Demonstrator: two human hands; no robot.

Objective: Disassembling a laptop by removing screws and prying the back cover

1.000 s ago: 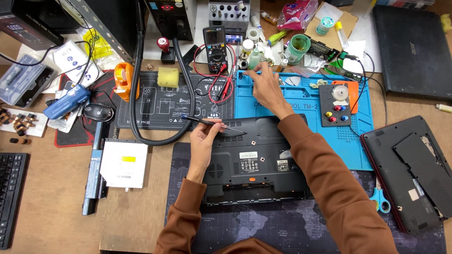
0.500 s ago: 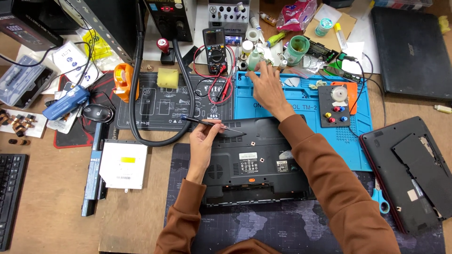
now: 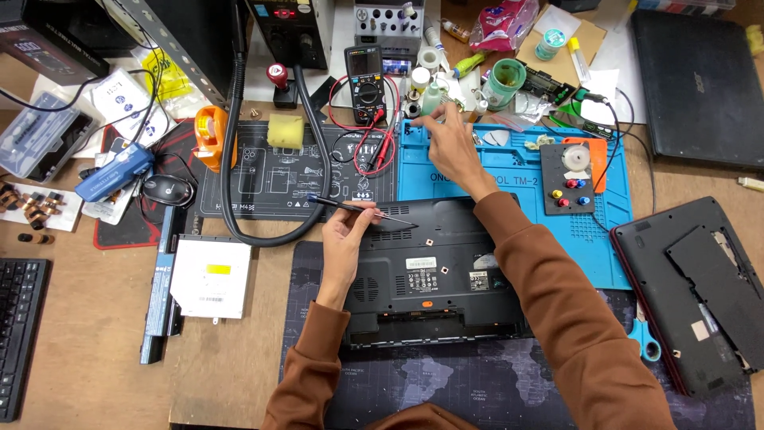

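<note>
Left hand (image 3: 344,239) pinching screwdriver (image 3: 350,208) over laptop (image 3: 430,279) centre frame; right hand (image 3: 450,143) upper centre, fingertips pressed together among small bottles (image 3: 430,97)

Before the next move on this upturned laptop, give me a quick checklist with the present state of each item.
1. Left hand has a firm grip on the screwdriver: ok, fingers wrap the shaft.
2. Screwdriver tip on the laptop base: ok, it rests near the rear edge.
3. Tip seated in a screw: cannot tell, too small.
4. Right hand free: cannot tell, it reaches among small bottles at the top edge of the blue mat; fingertips may pinch something.
5. Laptop lying flat: ok, on the dark desk mat.
</note>
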